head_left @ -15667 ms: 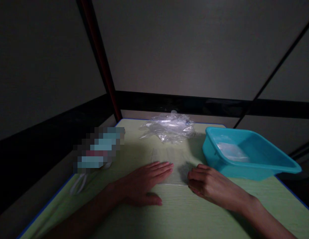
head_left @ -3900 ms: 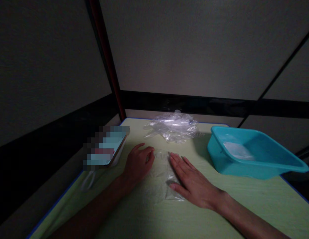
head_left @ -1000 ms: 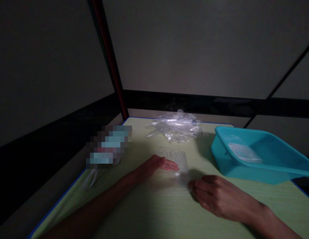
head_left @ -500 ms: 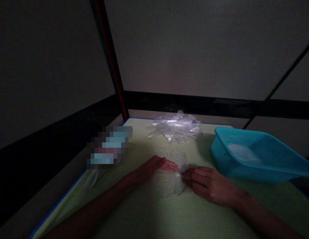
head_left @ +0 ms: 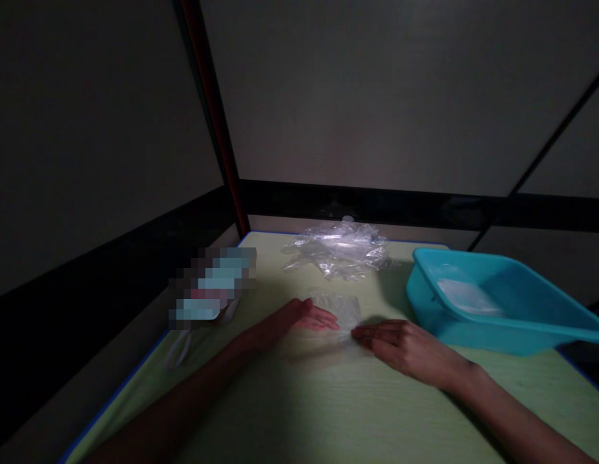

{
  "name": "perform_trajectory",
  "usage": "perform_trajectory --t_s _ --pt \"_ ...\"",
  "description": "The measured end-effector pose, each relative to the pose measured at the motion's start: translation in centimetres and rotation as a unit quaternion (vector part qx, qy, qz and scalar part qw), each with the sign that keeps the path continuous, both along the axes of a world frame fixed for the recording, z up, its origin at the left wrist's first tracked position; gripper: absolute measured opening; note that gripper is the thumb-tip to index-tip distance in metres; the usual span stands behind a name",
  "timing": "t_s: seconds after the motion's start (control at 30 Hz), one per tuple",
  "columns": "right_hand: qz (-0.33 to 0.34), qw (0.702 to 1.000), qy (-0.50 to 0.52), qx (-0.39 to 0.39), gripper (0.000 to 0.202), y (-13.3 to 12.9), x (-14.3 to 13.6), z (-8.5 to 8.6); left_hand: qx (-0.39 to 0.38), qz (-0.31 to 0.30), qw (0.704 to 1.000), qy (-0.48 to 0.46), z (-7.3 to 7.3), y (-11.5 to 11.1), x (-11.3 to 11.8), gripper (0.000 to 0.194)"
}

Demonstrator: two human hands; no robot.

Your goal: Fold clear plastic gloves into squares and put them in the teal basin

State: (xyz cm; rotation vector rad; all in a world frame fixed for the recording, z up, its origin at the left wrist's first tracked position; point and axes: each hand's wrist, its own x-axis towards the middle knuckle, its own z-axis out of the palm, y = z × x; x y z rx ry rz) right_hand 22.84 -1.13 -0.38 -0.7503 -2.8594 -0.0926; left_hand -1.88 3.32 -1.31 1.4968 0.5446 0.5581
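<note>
A clear plastic bag [head_left: 345, 308] lies on the mat in front of me, its near part blurred and folded up short. Stretched fingers of my left hand [head_left: 313, 316] rest flat over the bag's left side, palm turned inward. At the bag's right edge, my right hand [head_left: 400, 345] has its fingers pressed together, the tips closed on the plastic; its thumb is mostly hidden. A small gap separates the fingertips of both hands.
Beyond the bag is a heap of crumpled clear plastic bags [head_left: 341, 248]. On the right stands a turquoise basin [head_left: 502, 332] with a folded clear plastic piece [head_left: 468, 296] inside. A pixelated item [head_left: 212, 283] with a white strap sits left. The pale green mat [head_left: 357, 412] has blue edging.
The bag's near part has drawn up away from me, so the bag covers less of the mat. Both hands have shifted slightly; the gap between their fingertips is a little wider.
</note>
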Motion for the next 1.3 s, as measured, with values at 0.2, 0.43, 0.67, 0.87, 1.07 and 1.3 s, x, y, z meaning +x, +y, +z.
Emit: perform_trajectory --t_s 0.2,0.43,0.67,0.87,1.07,1.3 --pt "-0.015 0.999 0.029 -0.033 0.029 0.1 0.1 0.0 -0.035 0.021 0.999 0.023 0.9 0.2 -0.6 0.06" --pt "-0.13 0.963 0.149 -0.181 0.03 0.6 -0.6 1.0 -0.161 0.029 0.986 0.004 -0.2 1.5 -0.8 0.071" --pt "-0.202 0.831 0.295 -0.427 0.031 3.1 -2.1 1.1 -0.294 0.059 0.954 -0.026 0.6 2.1 -0.4 0.067" --pt "-0.246 0.791 0.327 -0.455 0.027 4.0 -2.3 -0.3 -0.35 0.078 0.933 -0.037 1.2 1.9 -0.5 0.047" --pt "-0.294 0.757 0.367 -0.453 0.012 4.0 -2.6 -0.9 -0.382 0.03 0.922 -0.052 0.7 2.3 -0.8 0.047" --pt "-0.333 0.745 0.403 -0.415 0.017 4.0 -2.9 -1.4 -0.409 -0.01 0.909 -0.081 1.0 2.8 -1.9 0.047"
